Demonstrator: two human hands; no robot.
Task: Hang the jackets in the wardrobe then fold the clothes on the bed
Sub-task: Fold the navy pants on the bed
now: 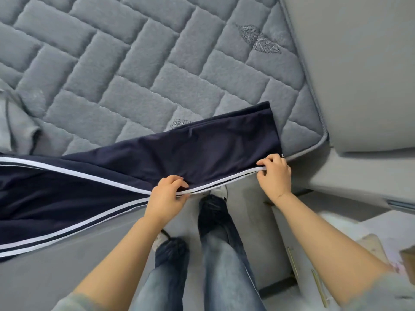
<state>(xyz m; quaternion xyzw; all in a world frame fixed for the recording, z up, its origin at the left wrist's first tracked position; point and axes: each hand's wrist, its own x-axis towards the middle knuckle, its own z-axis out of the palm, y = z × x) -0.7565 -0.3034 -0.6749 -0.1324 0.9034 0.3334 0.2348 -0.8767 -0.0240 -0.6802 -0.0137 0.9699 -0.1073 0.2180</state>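
While both hands work: navy track pants (157, 158) lie stretched across the near edge of the bed (134, 75), one end hanging off the edge to the left of the left hand
Left hand (167, 197): fingers curled over the white-striped side seam, thumb under it — pinching the seam at mid-length
Right hand (275, 176): pinching the same striped seam near the hem end, fingers on top of the cloth, thumb below
Pants hem: just beyond the right hand, reaching toward the bed's corner
Stripes: two white bands run from the right hand through the left hand and on leftward
Grey garment (15, 124): crumpled on the bed, well to the left of and beyond the left hand
Below the hands: the person's jeans (215, 254) and shoes — on a grey floor
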